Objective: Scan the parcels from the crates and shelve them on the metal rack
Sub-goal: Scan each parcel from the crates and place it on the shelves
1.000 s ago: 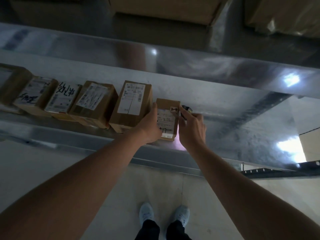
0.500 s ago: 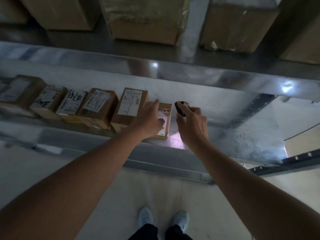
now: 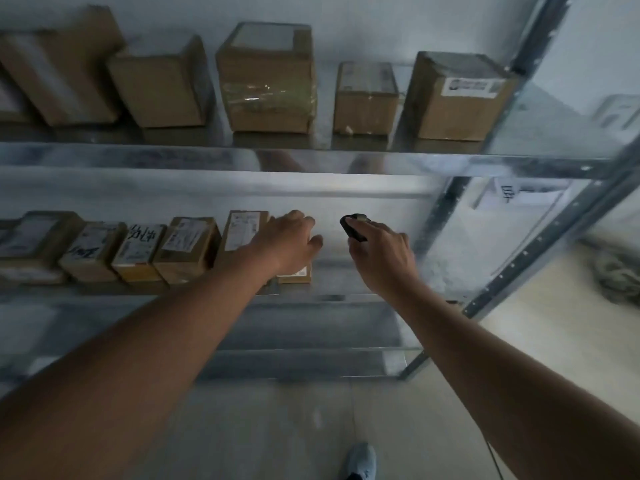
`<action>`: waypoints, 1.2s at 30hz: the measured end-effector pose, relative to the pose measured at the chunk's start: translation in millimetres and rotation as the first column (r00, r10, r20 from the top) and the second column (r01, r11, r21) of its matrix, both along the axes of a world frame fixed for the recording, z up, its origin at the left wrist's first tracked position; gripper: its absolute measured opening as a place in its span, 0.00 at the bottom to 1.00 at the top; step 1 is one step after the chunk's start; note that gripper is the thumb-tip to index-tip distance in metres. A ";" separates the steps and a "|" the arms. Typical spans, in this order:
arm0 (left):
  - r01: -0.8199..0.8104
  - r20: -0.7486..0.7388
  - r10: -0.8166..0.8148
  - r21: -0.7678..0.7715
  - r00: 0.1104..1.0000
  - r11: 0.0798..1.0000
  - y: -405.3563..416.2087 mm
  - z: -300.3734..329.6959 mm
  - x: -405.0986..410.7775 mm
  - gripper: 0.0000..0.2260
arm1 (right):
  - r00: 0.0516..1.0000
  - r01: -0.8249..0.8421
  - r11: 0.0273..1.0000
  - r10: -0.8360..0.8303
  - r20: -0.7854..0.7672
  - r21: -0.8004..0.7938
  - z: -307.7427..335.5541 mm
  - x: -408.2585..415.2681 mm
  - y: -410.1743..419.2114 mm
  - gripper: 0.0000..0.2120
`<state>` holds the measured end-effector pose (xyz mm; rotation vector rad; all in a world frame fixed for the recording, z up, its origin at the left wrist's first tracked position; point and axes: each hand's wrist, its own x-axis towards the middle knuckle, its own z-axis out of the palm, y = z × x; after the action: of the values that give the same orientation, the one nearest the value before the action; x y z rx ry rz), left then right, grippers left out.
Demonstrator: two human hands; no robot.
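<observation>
Dim, blurred shelving fills the head view: a metal rack point(image 3: 311, 161) with a pale wall behind, its upper shelf carrying a row of larger cardboard boxes point(image 3: 266, 77) and its middle shelf a close row of small labelled parcels point(image 3: 187, 249) standing side by side near the front edge. At the right end of that row sits the newest small parcel point(image 3: 294, 276), mostly hidden under the left hand point(image 3: 289, 242), so only its lower corner and a strip of label show. That hand lies over the parcel with fingers loosely bent; whether it has any grip on the box or merely rests on it cannot be told from this angle. The right hand point(image 3: 381, 254) has a firm grip on a dark handheld scanner point(image 3: 353, 228), fingers curled round its body, held just beside the parcel above the bare stretch of shelf. Judging from this, the placing looks nearly finished, and the risks are small but real. The parcel stands close to the shelf's front lip, so a careless drag of the palm on leaving could tip it forward to the floor. A sideways nudge could also shove its neighbour point(image 3: 242, 233) and disturb the tight row. The scanner may clip the shelf above if lifted hastily.
</observation>
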<state>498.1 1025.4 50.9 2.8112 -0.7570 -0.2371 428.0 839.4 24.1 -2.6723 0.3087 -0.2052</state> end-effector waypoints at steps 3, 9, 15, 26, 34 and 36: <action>0.090 0.024 -0.090 0.007 0.996 0.996 -2.0 13.7 -17.6 0.24 | 0.993 0.116 0.993 -0.116 0.037 0.012 13.7 -41.6 6.8 0.23; 0.287 0.074 -0.285 -0.022 0.956 0.958 -14.3 45.1 -73.6 0.24 | 0.959 0.263 0.964 -0.257 0.121 -0.039 43.3 -141.1 16.8 0.21; 0.473 0.146 -0.463 -0.046 0.874 0.880 -62.4 84.0 -153.6 0.24 | 0.898 0.425 0.902 -0.409 0.164 -0.078 83.7 -243.6 -4.4 0.21; 0.718 0.259 -0.689 -0.026 0.677 0.696 -230.6 129.0 -340.0 0.25 | 0.742 0.664 0.741 -0.638 0.205 -0.096 125.7 -451.2 -118.3 0.22; 0.830 0.241 -0.797 -0.073 0.553 0.554 -385.3 139.9 -478.8 0.22 | 0.624 0.778 0.621 -0.750 0.217 -0.090 140.9 -610.6 -227.8 0.22; 0.851 0.246 -0.817 -0.078 0.522 0.520 -420.5 140.4 -506.9 0.22 | 0.594 0.802 0.591 -0.775 0.216 -0.087 142.0 -641.2 -254.5 0.22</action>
<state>-8.8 604.9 191.2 2.0480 -2.0427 -0.0381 -213.2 584.9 166.1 -2.4511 1.5028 -0.7395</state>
